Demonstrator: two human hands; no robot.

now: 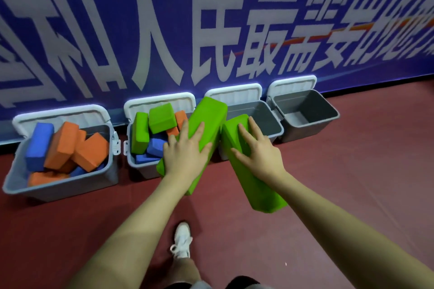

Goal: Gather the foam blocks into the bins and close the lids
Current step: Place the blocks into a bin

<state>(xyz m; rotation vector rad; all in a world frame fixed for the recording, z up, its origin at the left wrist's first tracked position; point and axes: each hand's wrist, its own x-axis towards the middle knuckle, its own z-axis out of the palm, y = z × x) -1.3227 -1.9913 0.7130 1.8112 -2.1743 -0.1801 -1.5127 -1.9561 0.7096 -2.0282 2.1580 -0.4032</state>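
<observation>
From the head camera, four grey bins stand in a row along the foot of a blue banner wall (164, 19) with large white characters, all on a dark red floor (352, 171). Every bin has its white lid tipped back against the wall.

The far-left bin (14, 185), at the left edge of the frame, is full of orange foam blocks (91, 150) and blue foam blocks (38, 143) piled at angles. The second bin (135, 166), just right of it, holds two green blocks (162, 117), with blue and orange ones beneath and behind them. The third bin (270, 124), right of centre, shows a bare grey floor where it is not covered by the hands. The fourth bin (328, 122), at the upper right of the row, shows only its grey inside.

In the middle of the frame each hand carries one long green foam block. The left hand (187, 150) lies on top of the left green block (209, 115), fingers spread and bent over its edges, grasping it; this block tilts up and away, its far end over the gap between the second and third bins. The right hand (258, 148) grips the right green block (256, 192) the same way, fingers splayed across the top face; its far end reaches the near rim of the third bin, its near end points toward the lower right. The two blocks sit just beside each other near their far ends.

At the bottom centre a white shoe (182, 240) rests on the floor
</observation>
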